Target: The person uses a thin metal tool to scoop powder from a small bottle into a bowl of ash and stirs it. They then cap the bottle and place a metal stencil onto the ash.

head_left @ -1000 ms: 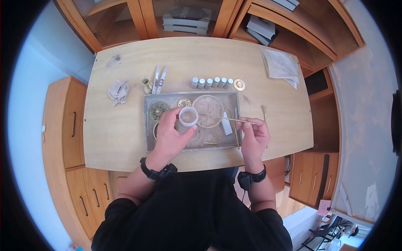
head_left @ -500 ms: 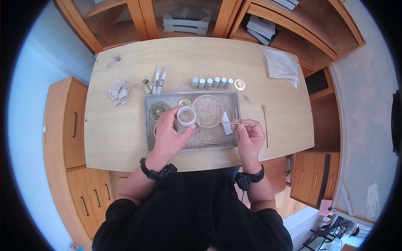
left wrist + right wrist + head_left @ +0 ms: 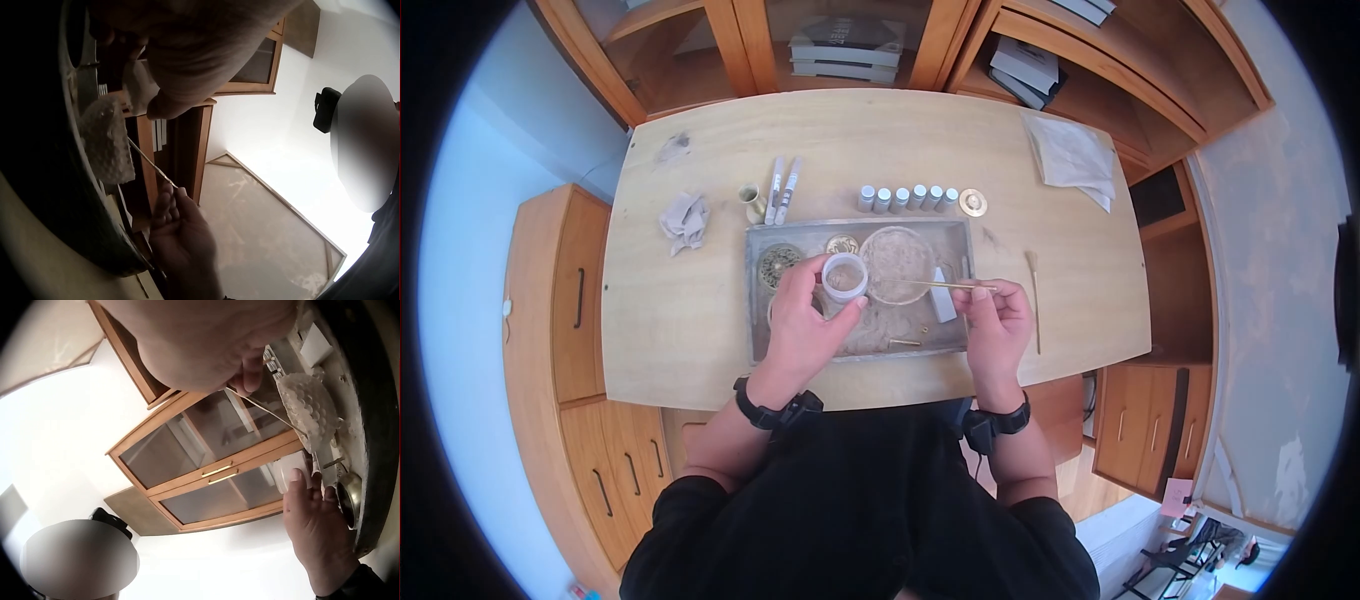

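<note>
My left hand (image 3: 805, 328) grips a small clear plastic jar (image 3: 859, 291) between thumb and fingers, mouth up, with grey-brown powder inside. My right hand (image 3: 998, 328) pinches a thin brass rod (image 3: 945, 286) near one end. Its far tip points left, over a round textured bowl (image 3: 310, 403) that holds pale ash. The jar is held just left of this bowl, above a grey rectangular tray (image 3: 758, 330). In the right wrist view the rod slants down toward the bowl's rim, and the jar (image 3: 291, 470) shows beside it.
In the tray lie an openwork brass lid (image 3: 777, 266), a brass disc (image 3: 841, 245), a white block (image 3: 943, 297) and a small brass piece (image 3: 905, 342). Behind it stand several small vials (image 3: 900, 200) and a brass cup (image 3: 750, 198). A brush (image 3: 1034, 300) lies right; crumpled tissue (image 3: 685, 222) lies left.
The right hand has shifted slightly left and the rod's tip has swung about over the bowl. The left hand has drifted a little left with the jar, still holding it upright.
</note>
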A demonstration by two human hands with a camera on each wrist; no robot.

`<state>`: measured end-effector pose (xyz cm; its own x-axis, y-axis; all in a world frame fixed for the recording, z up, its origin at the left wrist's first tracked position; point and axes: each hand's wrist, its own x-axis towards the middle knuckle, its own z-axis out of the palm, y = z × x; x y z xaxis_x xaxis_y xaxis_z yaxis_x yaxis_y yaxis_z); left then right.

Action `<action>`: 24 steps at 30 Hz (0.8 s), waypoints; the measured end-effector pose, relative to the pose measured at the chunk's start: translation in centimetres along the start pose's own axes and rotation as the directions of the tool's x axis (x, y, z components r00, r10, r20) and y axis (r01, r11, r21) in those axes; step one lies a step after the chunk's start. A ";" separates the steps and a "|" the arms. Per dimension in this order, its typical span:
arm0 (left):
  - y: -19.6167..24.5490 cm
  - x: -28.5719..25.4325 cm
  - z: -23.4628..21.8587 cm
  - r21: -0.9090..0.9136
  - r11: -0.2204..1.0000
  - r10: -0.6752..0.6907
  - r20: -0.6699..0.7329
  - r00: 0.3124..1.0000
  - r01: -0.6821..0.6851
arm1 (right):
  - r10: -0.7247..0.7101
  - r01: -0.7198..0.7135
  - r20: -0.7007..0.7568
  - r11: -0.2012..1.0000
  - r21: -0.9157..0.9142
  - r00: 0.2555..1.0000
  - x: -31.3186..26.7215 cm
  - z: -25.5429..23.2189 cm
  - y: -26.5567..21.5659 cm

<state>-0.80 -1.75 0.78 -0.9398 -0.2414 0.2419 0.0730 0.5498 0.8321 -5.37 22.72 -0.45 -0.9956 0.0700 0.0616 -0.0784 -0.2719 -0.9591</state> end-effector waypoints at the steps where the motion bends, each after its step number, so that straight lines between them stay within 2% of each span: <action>1: -0.2 0.0 0.1 0.008 1.000 0.022 -0.015 1.000 -0.022 | -0.008 0.008 -0.009 1.000 -0.003 1.000 0.1 -0.1 0.0; 10: 0.7 0.1 0.1 -0.006 1.000 0.025 0.047 0.999 -0.025 | -0.145 0.149 -0.034 0.976 0.160 0.989 0.3 0.3 -2.6; 16: 0.5 0.1 0.2 -0.006 0.998 0.067 0.050 0.996 -0.067 | -0.221 0.209 0.140 0.973 0.093 0.965 -0.2 0.8 -2.6; 19: 0.3 0.1 0.3 -0.015 0.998 0.060 0.046 0.997 -0.060 | -0.202 0.201 0.185 0.979 0.023 0.962 -0.8 1.5 -2.8; 22: 0.6 0.1 0.2 -0.014 0.998 0.059 0.041 0.997 -0.059 | -0.217 0.226 0.198 0.974 -0.023 0.956 -1.1 1.4 -2.9; 24: 0.6 0.1 0.1 -0.020 0.998 0.060 0.032 0.998 -0.059 | -0.282 0.285 0.161 0.959 0.004 0.946 -1.1 1.1 -2.8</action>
<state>-0.91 -1.34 1.22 -0.9439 -0.1826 0.2751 0.1350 0.5468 0.8263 -4.08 22.33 2.51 -0.9277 -0.0122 0.3730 -0.3589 -0.2448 -0.9007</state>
